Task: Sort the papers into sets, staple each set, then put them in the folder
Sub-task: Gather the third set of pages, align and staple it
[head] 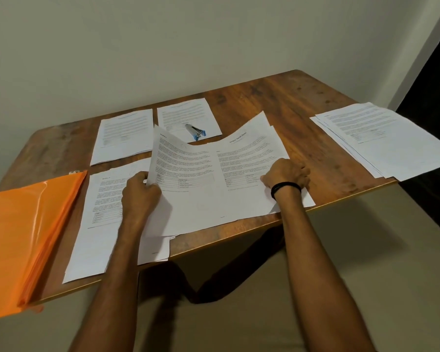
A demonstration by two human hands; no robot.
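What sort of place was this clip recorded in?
Likely a home or small-office work corner: a wooden table pushed against a plain wall, holding printed papers, a stapler and an orange folder.

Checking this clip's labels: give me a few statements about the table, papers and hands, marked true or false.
1. The silver and blue stapler lies on a printed sheet at the far side of the brown wooden table. True.
2. The orange plastic folder lies at the table's right end. False: the folder lies at the left end.
3. The left hand grips the edge of a lifted white sheet. True.
4. The right hand holds the stapler. False: the right hand holds the middle papers; nothing touches the stapler.
5. A black band circles the right wrist. True.
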